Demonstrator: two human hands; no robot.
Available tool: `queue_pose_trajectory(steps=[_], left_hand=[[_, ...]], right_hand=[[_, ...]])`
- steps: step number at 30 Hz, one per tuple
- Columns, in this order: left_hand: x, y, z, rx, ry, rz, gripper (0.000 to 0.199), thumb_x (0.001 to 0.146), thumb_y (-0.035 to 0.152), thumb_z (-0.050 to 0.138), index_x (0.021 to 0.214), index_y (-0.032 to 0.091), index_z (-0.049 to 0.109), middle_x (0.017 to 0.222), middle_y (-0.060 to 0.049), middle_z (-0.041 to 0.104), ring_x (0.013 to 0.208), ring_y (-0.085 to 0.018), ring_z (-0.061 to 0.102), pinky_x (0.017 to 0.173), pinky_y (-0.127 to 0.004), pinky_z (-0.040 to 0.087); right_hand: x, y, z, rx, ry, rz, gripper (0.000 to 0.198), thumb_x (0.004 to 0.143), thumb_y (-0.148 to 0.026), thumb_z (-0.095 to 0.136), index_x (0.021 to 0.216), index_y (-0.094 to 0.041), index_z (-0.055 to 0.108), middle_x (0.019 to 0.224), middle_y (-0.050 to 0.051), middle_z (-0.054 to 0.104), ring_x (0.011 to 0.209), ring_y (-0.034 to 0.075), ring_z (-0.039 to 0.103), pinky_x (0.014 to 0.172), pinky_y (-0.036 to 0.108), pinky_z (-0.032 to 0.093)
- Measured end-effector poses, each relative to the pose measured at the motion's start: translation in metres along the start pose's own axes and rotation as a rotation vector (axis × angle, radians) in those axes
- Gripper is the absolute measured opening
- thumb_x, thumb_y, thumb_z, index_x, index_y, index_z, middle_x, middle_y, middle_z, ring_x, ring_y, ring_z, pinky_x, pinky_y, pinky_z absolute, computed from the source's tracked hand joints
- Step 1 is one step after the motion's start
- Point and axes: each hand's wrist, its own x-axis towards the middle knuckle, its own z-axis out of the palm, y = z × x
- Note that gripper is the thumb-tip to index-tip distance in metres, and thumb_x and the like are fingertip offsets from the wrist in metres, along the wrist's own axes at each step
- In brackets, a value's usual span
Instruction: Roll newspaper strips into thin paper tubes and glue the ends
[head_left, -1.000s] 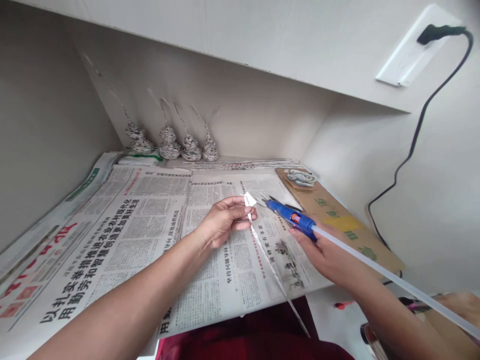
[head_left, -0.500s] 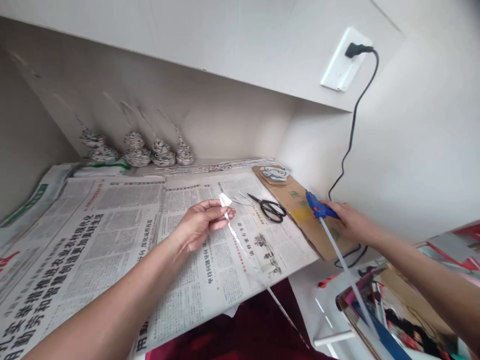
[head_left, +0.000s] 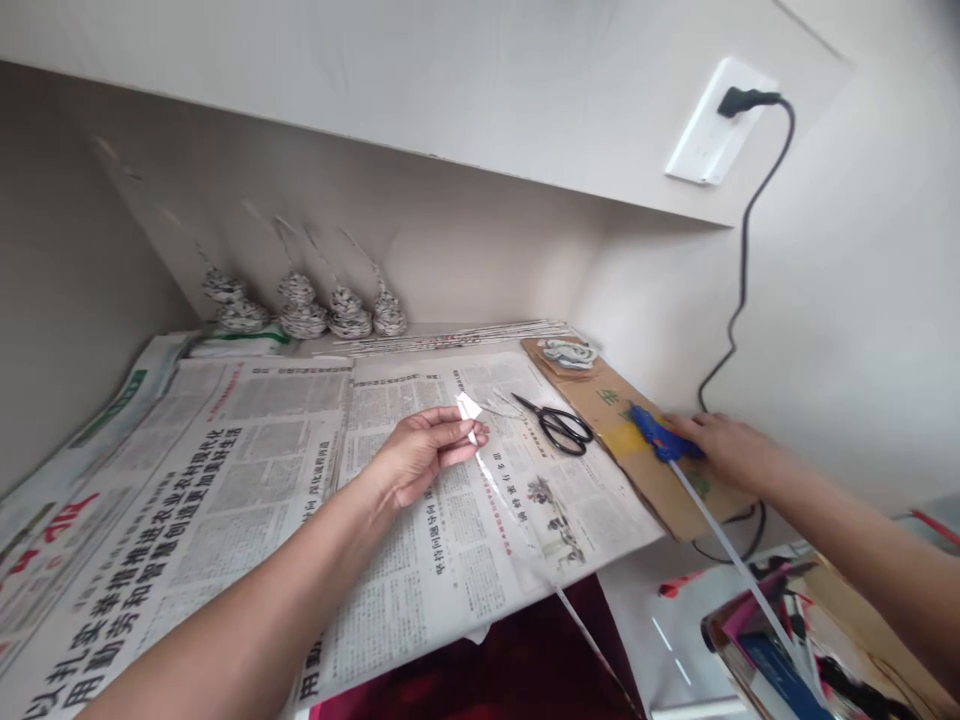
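The person's left hand (head_left: 431,447) is held over the printed newspaper sheets (head_left: 397,530), thumb and fingers pinching a narrow white paper strip (head_left: 469,406) just below its flat, angular tip. The strip's long tail slants down to the near right, past the table edge and over dark red cloth (head_left: 525,665).

Over on the right, the right hand (head_left: 731,452) is at the handle of a blue plastic glue gun (head_left: 660,437), over a brown cardboard sheet (head_left: 671,502). It's blurred there, and I can't tell how tightly those fingers close. A long, whitish glue stick (head_left: 739,560) juts from the gun towards the near right.

Between the two hands lie black-handled metal scissors (head_left: 562,430). A crumpled whitish wad (head_left: 568,354) sits on the cardboard's far end. Along the far left stand four gourd-shaped woven paper pieces (head_left: 304,320), with thin rolled paper sticks (head_left: 465,338) lying to their right.
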Motion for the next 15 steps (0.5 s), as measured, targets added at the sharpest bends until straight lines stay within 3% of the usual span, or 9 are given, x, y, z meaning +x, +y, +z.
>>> queue_pose_trajectory(steps=[3, 6, 7, 9, 12, 15], left_hand=[[0.000, 0.002, 0.000, -0.034, 0.013, 0.005, 0.020, 0.071, 0.007, 0.070, 0.089, 0.007, 0.060, 0.090, -0.015, 0.068, 0.084, -0.021, 0.068, 0.073, -0.025, 0.058], [0.000, 0.003, 0.000, -0.068, 0.021, 0.010, 0.018, 0.072, 0.005, 0.069, 0.088, 0.007, 0.060, 0.089, -0.014, 0.068, 0.082, -0.020, 0.068, 0.075, -0.026, 0.057], [0.000, 0.003, 0.000, -0.075, 0.016, 0.015, 0.018, 0.072, 0.005, 0.068, 0.087, 0.007, 0.060, 0.088, -0.013, 0.068, 0.081, -0.020, 0.068, 0.076, -0.026, 0.057], [0.001, 0.003, 0.000, -0.086, 0.004, 0.025, 0.017, 0.071, 0.005, 0.069, 0.086, 0.007, 0.060, 0.087, -0.012, 0.067, 0.080, -0.019, 0.068, 0.076, -0.026, 0.057], [0.002, 0.005, -0.002, -0.118, -0.006, 0.031, 0.015, 0.071, 0.004, 0.068, 0.085, 0.007, 0.061, 0.086, -0.011, 0.067, 0.080, -0.019, 0.068, 0.076, -0.026, 0.057], [0.002, 0.007, -0.003, -0.142, -0.007, 0.026, 0.014, 0.072, 0.004, 0.066, 0.084, 0.008, 0.061, 0.085, -0.011, 0.068, 0.082, -0.019, 0.068, 0.077, -0.026, 0.056]], right_hand=[[0.012, -0.058, -0.015, -0.047, -0.078, -0.096, 0.023, 0.076, -0.014, 0.056, 0.095, -0.014, 0.068, 0.082, 0.016, 0.065, 0.082, 0.029, 0.060, 0.071, 0.039, 0.042], [0.019, -0.142, -0.017, 0.447, -0.247, -0.218, 0.020, 0.084, -0.030, 0.052, 0.098, -0.023, 0.065, 0.094, 0.006, 0.067, 0.085, 0.021, 0.061, 0.072, 0.034, 0.046], [0.021, -0.169, -0.013, 0.626, -0.327, -0.214, 0.022, 0.084, -0.035, 0.053, 0.099, -0.023, 0.064, 0.093, 0.004, 0.067, 0.082, 0.019, 0.062, 0.069, 0.031, 0.047], [0.024, -0.214, 0.000, 0.865, -0.352, -0.124, 0.027, 0.081, -0.044, 0.057, 0.093, -0.021, 0.064, 0.081, 0.003, 0.067, 0.071, 0.017, 0.062, 0.063, 0.029, 0.048], [0.029, -0.247, 0.022, 1.106, -0.309, -0.025, 0.029, 0.078, -0.048, 0.060, 0.078, -0.019, 0.061, 0.065, 0.001, 0.063, 0.058, 0.014, 0.058, 0.055, 0.027, 0.046], [0.032, -0.251, 0.032, 1.282, -0.344, 0.029, 0.030, 0.080, -0.047, 0.058, 0.074, -0.018, 0.060, 0.062, 0.001, 0.061, 0.053, 0.013, 0.057, 0.052, 0.027, 0.047]])
